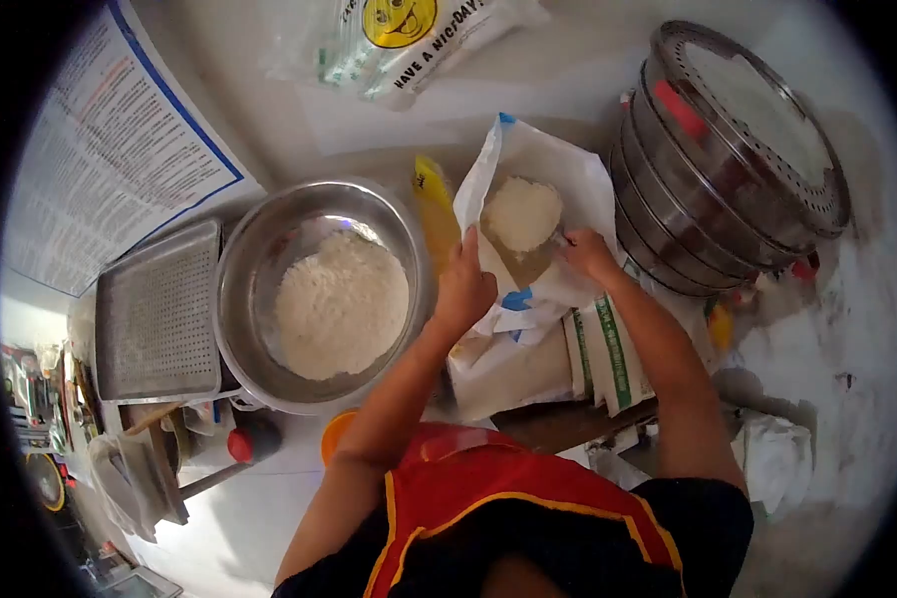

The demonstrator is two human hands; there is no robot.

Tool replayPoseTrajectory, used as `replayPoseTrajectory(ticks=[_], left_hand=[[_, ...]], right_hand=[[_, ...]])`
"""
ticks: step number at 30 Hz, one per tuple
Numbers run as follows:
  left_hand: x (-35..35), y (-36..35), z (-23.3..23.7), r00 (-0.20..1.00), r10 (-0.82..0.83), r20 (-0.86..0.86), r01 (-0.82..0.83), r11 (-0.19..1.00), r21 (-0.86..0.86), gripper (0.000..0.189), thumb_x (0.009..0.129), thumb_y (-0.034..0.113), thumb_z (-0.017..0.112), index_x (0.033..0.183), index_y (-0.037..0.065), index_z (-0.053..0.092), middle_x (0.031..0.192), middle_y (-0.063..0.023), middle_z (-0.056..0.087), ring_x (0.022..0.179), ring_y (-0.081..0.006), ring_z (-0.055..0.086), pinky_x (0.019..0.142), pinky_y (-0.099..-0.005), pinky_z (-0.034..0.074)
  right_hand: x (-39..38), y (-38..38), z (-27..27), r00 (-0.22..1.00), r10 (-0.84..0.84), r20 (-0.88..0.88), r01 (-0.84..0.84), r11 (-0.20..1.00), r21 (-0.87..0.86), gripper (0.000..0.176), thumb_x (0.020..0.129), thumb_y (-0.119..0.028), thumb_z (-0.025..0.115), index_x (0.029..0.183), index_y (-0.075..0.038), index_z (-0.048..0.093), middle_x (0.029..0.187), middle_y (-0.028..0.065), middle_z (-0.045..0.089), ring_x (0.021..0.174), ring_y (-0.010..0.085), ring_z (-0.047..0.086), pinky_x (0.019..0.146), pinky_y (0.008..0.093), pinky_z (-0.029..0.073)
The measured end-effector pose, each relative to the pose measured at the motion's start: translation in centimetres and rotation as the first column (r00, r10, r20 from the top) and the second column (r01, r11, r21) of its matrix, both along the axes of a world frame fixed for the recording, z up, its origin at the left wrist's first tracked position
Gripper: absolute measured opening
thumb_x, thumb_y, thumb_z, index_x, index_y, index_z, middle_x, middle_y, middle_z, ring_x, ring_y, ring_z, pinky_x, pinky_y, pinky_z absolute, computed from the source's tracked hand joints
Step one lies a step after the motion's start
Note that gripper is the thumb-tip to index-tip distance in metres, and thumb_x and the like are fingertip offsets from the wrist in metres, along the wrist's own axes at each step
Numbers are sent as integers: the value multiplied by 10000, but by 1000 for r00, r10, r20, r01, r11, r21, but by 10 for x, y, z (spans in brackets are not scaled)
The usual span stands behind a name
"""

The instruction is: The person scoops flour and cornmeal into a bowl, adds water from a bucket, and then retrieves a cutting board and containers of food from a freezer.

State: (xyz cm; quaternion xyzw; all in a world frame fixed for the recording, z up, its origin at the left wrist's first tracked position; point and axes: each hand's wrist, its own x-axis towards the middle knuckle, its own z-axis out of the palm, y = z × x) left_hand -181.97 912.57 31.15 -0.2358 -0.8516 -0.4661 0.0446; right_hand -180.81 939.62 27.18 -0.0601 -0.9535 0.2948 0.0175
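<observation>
My left hand [466, 289] is closed on the near-left edge of an open white flour bag [585, 184], holding its mouth apart. Inside the bag's mouth, my right hand [590, 255] grips the short handle of a scoop, whose body is mostly hidden under a heap of flour [524, 213]. Left of the bag stands a wide steel bowl [237, 334] with a large mound of white flour [344, 304] in it. Neither hand touches the bowl.
A stack of steel steamer trays [688, 179] stands right of the bag. A perforated metal tray [159, 314] leans left of the bowl. Behind are a yellow packet [434, 209] and a smiley-face plastic bag [409, 50]. Closer to me lie more white sacks [518, 374].
</observation>
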Motion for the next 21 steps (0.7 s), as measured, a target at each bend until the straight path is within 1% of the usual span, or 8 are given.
replayPoseTrajectory(ticks=[2, 8, 14, 15, 16, 17, 18, 21], left_hand=[[-5, -1, 2, 999, 18, -27, -18, 1000, -6, 665, 618, -15, 480, 1254, -31, 285, 1052, -298, 434, 813, -443, 511, 723, -457, 437], [-5, -2, 7, 999, 6, 32, -7, 1000, 16, 680, 632, 1, 487, 1275, -12, 267, 1019, -291, 447, 847, -435, 507, 740, -455, 435], [-2, 8, 9, 997, 48, 57, -48, 999, -3, 697, 644, 9, 489, 1296, 8, 242, 1030, -290, 442, 898, -436, 488, 763, -450, 425], [-1, 10, 8, 998, 40, 50, -41, 999, 15, 699, 643, 9, 489, 1297, 9, 239, 1036, -290, 440, 897, -439, 487, 765, -449, 425], [-1, 13, 7, 999, 31, 41, -32, 999, 32, 702, 643, 10, 489, 1298, 9, 237, 1041, -291, 438, 896, -442, 486, 767, -449, 425], [0, 13, 7, 999, 23, 29, -24, 999, 46, 704, 642, 10, 489, 1299, 9, 235, 1047, -291, 436, 895, -444, 485, 769, -448, 425], [1, 14, 8, 999, 26, 37, -27, 999, 31, 706, 640, 10, 488, 1299, 9, 234, 1052, -291, 434, 900, -445, 483, 773, -447, 423], [1, 10, 10, 998, 40, 47, -40, 999, 10, 711, 636, 9, 486, 1299, 9, 231, 1066, -289, 428, 916, -447, 475, 784, -447, 418]], right_hand=[[-6, -7, 23, 911, -143, 387, 296, 880, -372, 156, 762, -116, 579, 647, -18, 542, 546, 40, 505, 407, 95, 429, 344, 258, 308], [28, -4, 30, 923, -122, 365, 340, 700, -627, 134, 764, -112, 573, 677, -17, 539, 545, 30, 482, 390, 83, 411, 326, 247, 278], [54, -7, 56, 900, -195, 389, 411, 677, -611, 131, 745, -125, 560, 691, -8, 534, 546, 74, 505, 421, 132, 452, 368, 297, 343], [50, -4, 50, 973, -188, 136, 227, 894, -386, 128, 741, -123, 569, 705, -4, 535, 573, 94, 521, 439, 161, 479, 395, 316, 362], [42, -6, 43, 991, -86, -106, 79, 994, -72, 128, 738, -120, 579, 718, 0, 537, 599, 115, 537, 456, 189, 506, 422, 335, 382], [38, -15, 41, 951, 93, -295, -8, 961, 277, 130, 735, -117, 588, 732, 3, 538, 626, 135, 553, 474, 218, 533, 449, 354, 401], [37, -25, 50, 990, -51, -133, 80, 971, 224, 162, 724, -138, 589, 738, 16, 539, 674, 196, 556, 621, 332, 568, 570, 402, 425], [30, -16, 39, 988, -149, 34, 151, 984, -91, 170, 718, -142, 594, 698, 17, 538, 642, 190, 551, 623, 330, 570, 563, 396, 423]])
